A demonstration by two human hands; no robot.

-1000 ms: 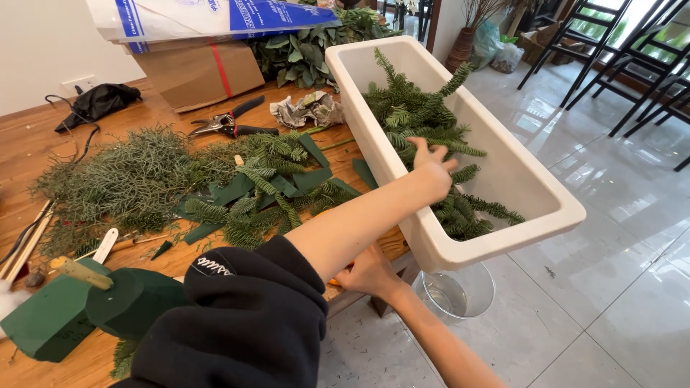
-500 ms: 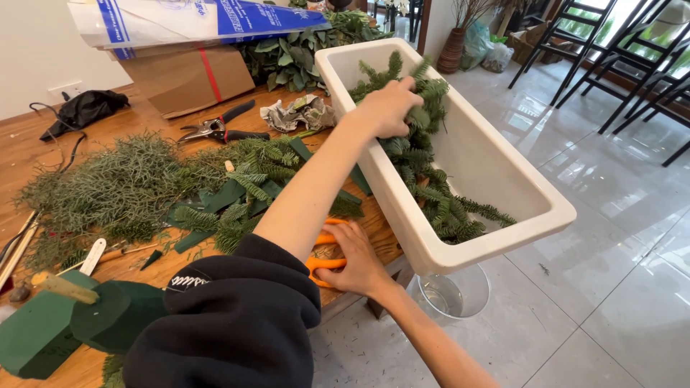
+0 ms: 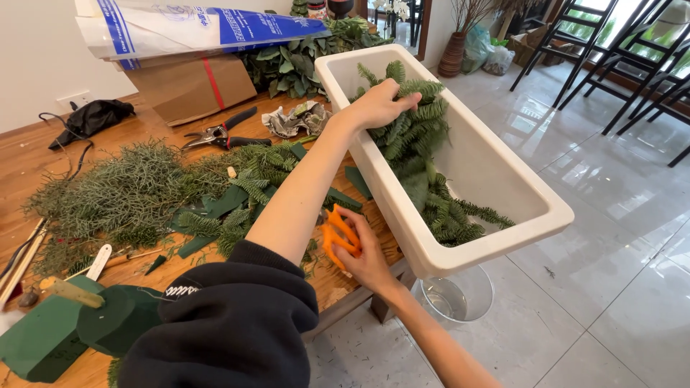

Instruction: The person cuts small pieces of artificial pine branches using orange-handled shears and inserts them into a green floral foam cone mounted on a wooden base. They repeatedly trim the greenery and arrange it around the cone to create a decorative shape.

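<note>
Gripping green fern fronds (image 3: 413, 118) inside the white rectangular ceramic planter (image 3: 460, 251), your outstretched left hand (image 3: 377, 104); right hand (image 3: 366, 251) clutches orange-handled scissors (image 3: 336, 233) at the wooden table (image 3: 43, 158) edge.

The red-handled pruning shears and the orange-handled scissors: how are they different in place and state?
The red-handled pruning shears lie free on the wooden table near the cardboard box, touched by no hand; the orange-handled scissors are gripped in the right hand at the table's near edge. The shears show in full, blades and handles; the scissors show only their handles. Both are cutting tools.
</note>
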